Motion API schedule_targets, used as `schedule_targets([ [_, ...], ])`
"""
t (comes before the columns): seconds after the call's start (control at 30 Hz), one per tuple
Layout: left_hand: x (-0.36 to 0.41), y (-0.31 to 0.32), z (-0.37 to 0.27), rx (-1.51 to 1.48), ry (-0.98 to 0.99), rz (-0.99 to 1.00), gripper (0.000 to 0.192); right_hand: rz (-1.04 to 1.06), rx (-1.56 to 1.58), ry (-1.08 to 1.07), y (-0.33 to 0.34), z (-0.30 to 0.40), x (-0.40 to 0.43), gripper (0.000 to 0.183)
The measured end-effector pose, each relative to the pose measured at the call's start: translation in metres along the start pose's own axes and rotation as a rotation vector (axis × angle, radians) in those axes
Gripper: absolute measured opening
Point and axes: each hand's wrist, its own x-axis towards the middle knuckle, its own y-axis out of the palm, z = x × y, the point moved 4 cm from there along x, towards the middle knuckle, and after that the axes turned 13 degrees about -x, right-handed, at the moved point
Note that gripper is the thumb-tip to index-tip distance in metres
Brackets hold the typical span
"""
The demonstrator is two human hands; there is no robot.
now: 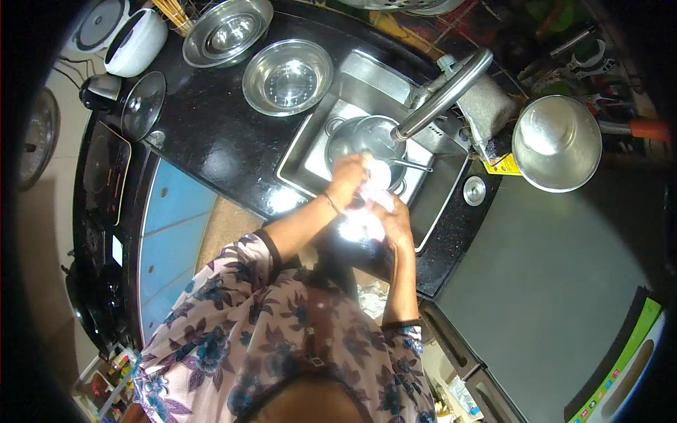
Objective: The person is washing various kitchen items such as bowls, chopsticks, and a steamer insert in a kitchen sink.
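Both hands are at the near side of a steel sink point(351, 108), over its front rim. My left hand point(348, 177) and my right hand point(394, 219) grip a white cloth point(376, 195), bunched between them. Glare washes out the cloth's lower part, and a pale rounded patch by my left fingers is too bright to identify. Beyond the hands, metal vessels point(373, 137) sit in the sink, one overlapping another. A metal utensil handle point(418, 165) sticks out from them to the right. My fingertips are partly lost in the brightness.
A steel faucet point(444, 98) reaches over the sink. On the black countertop point(211, 153), a steel bowl point(288, 76) stands left of the sink, near stacked bowls point(227, 31) and a glass lid point(144, 106). To the right are a large steel pot point(558, 143) and a small metal dish point(474, 191).
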Motion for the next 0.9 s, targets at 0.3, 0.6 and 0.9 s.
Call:
schedule_targets([
  [0.3, 0.053, -0.005, -0.017, -0.228, -0.135, -0.021, 0.015, -0.627, -0.658, -0.018, -0.143, -0.074, -0.066, 0.048],
  [0.6, 0.01, 0.039, -0.015, 0.017, -0.128, 0.005, 0.013, -0.708, -1.218, 0.296, -0.152, -0.031, -0.04, 0.071],
  [0.9, 0.015, 0.057, -0.009, 0.059, -0.078, 0.072, 0.008, -0.675, -1.105, -0.581, -0.116, 0.098, 0.136, 0.058],
])
